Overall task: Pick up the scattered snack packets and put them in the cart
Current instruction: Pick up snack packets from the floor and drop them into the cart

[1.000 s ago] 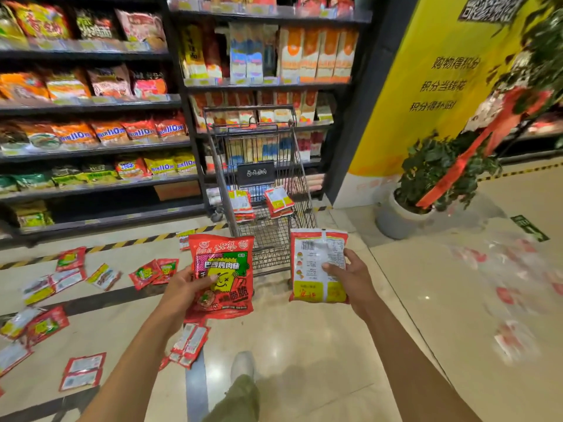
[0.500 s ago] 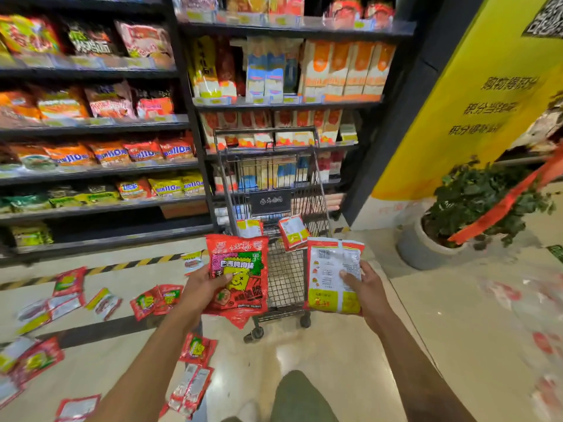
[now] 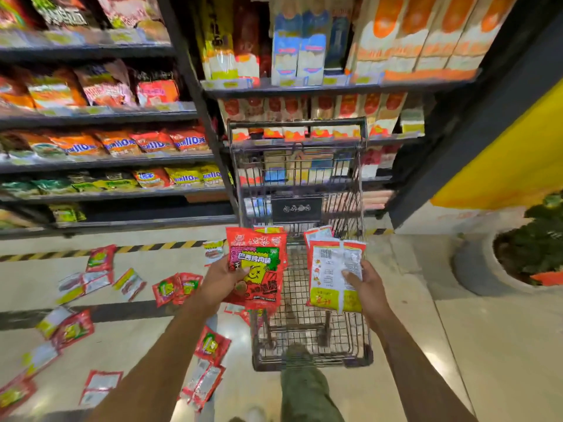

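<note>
Underfoot: a leg in green trousers (image 3: 307, 394) and a pale shoe (image 3: 254, 415) at the bottom edge, on the glossy beige floor (image 3: 457, 345).
Left hand (image 3: 221, 280): grips the red snack packet (image 3: 259, 269) by its left edge, thumb across the printed front; the packet is upright over the near-left side of the cart.
Right hand (image 3: 364, 283): fingers curled round the right edge of the white-backed packet (image 3: 332, 275), printed back facing the camera, held over the right side of the basket.
Cart (image 3: 356, 339): a wire shopping cart straight ahead, near end just beyond the knee, bar across the far top.
Inside the cart: corners of two more packets (image 3: 318, 234) show just behind the held ones; how they lie is hidden.
Floor packets (image 3: 176, 287): red and white sachets strewn left of the cart, some overlapping.
Hazard tape (image 3: 158, 247): a yellow-black stripe along the shelf foot.
Shelves (image 3: 100, 159): stocked with bagged and boxed snacks, blurred.
Right side: a potted plant (image 3: 536, 248) below a yellow panel (image 3: 502, 166).
</note>
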A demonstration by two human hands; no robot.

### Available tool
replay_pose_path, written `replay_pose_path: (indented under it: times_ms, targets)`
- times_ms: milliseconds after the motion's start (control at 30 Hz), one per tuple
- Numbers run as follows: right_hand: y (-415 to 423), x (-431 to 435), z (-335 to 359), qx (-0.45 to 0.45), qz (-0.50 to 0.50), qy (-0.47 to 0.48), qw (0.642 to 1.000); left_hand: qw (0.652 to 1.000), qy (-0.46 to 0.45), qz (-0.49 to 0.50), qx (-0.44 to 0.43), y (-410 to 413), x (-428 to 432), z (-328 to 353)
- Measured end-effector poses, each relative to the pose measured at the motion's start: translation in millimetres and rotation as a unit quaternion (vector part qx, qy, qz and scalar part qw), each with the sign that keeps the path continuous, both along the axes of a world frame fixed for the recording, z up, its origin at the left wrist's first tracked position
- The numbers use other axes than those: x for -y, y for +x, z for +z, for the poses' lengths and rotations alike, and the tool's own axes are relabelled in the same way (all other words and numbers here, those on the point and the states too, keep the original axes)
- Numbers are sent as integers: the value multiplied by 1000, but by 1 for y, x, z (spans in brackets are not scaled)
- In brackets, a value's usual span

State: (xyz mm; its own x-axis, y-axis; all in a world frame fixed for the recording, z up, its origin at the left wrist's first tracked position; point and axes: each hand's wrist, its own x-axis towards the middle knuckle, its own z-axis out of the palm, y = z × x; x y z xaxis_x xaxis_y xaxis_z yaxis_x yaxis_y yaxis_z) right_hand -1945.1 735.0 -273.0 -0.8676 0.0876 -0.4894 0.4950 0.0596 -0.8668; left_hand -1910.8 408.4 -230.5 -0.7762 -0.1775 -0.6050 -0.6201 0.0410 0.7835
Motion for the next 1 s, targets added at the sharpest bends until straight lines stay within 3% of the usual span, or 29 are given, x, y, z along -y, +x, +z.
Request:
replay_pose_path:
  times_ms: [433,667,800,900,1000]
  targets:
    - [-173,-5,-152,103,34,62,992,990,-63,65,112,-168,-25,-140]
    - [-243,12,-258,140,110,164,970,974,-112,78,179,-228,-30,-273]
    - [-276,19,-313,157,159,222,949,955,-189,60,220,-236,-6,-397]
    - [-289,19,-338,184,181,223,940,946,-223,51,230,-253,-10,-419]
    - [-296,19,-351,165,167,248,940,936,-255,38,240,-276,-26,-392]
